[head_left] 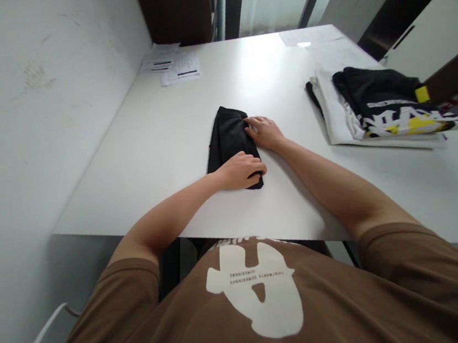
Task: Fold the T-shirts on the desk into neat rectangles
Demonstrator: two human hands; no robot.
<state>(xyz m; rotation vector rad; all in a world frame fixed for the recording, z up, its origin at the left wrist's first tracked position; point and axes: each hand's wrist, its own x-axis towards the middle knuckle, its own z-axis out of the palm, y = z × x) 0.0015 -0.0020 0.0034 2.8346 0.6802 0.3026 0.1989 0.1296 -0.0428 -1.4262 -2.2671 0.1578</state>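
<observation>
A folded black garment (230, 129) lies on the white table in front of me, its exact kind hidden by the folds. My left hand (240, 171) reaches across its near part, fingers curled round the right edge by the near corner. Higher up that same edge, my right hand (263, 132) has its thumb and fingertips closed on the cloth. Both hands rest low, close to the tabletop. The garment's far end is narrower, and one layer shows along its left side.
On the right of the table (148, 164) sits a pile of folded clothes (387, 102), black and white with printed lettering. Several paper sheets (180, 67) lie at the far left corner. A wall (57, 103) runs along the left side.
</observation>
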